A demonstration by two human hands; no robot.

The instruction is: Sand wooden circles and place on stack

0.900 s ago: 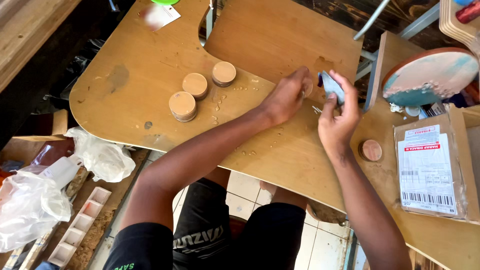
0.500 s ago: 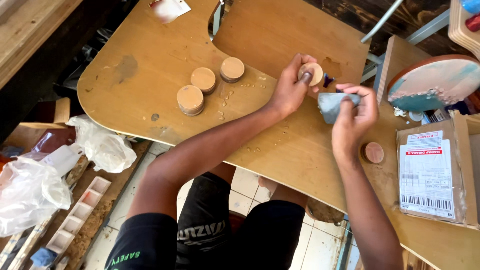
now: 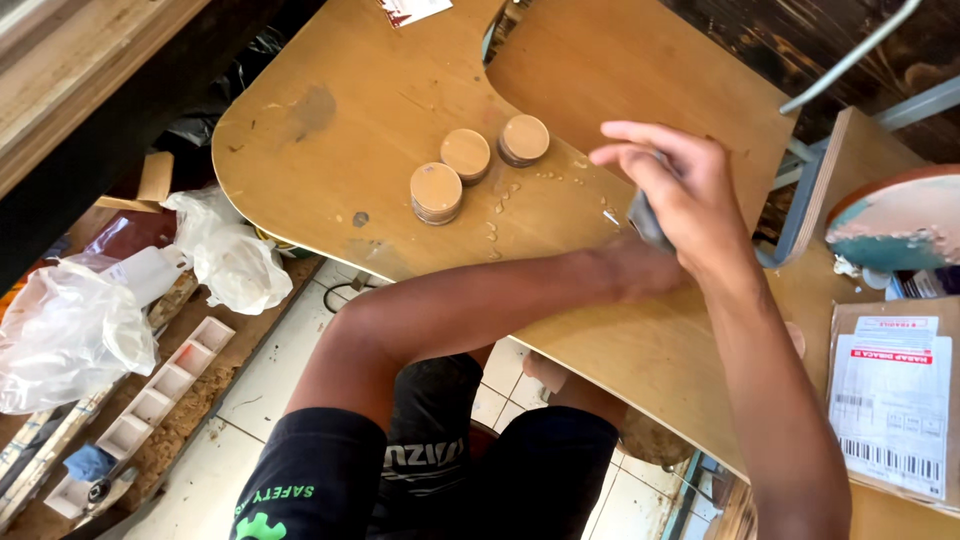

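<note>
My right hand [image 3: 682,185] is raised over the curved wooden board [image 3: 330,170], fingers curled round a small grey-blue pad [image 3: 643,222]. My left forearm reaches across the board from the lower left, and my left hand [image 3: 640,272] is almost wholly hidden under the right wrist, so what it holds cannot be seen. Three short stacks of round wooden discs [image 3: 436,191], [image 3: 466,153], [image 3: 524,138] stand together on the board, left of both hands. Small crumbs lie between them and the hands.
At the right stand a round board with turquoise paint [image 3: 900,225] and a cardboard parcel with a white label [image 3: 890,400]. Below the board's left edge lie plastic bags [image 3: 232,266] and a white compartment tray [image 3: 160,392]. A metal frame [image 3: 800,200] stands right of my hands.
My right hand with the grey pad has moved left and up, over the left hand. The disc my left hand held up is now out of sight. The camera has moved closer.
</note>
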